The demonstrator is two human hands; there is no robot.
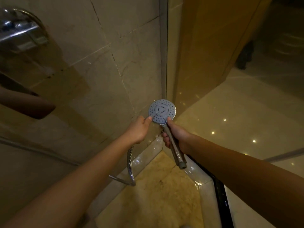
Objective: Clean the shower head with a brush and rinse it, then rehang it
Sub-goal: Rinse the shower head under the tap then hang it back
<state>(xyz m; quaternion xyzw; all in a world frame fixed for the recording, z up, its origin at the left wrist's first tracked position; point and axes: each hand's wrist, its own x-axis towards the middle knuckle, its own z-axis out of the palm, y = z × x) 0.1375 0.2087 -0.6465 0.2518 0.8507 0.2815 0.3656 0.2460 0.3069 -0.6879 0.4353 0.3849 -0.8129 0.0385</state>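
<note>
The shower head (162, 111) is round, with a grey face full of small nozzles turned up toward me, low in the shower's corner. My right hand (176, 137) is wrapped around its chrome handle (176, 153), thumb resting on the face's lower edge. The grey threaded end of the handle (182, 166) is bare, with no hose on it. My left hand (138, 130) is closed, its thumb tip touching the left rim of the head. The metal shower hose (130, 163) hangs from under that hand and loops down to the left. No brush is in view.
A chrome mixer valve (19, 30) is mounted on the tiled wall at upper left. A glass panel's metal frame (163, 46) runs down the corner. A black door seal (220, 191) edges the wet shower floor (156, 199). A blurred dark shape (26, 104) juts in from the left.
</note>
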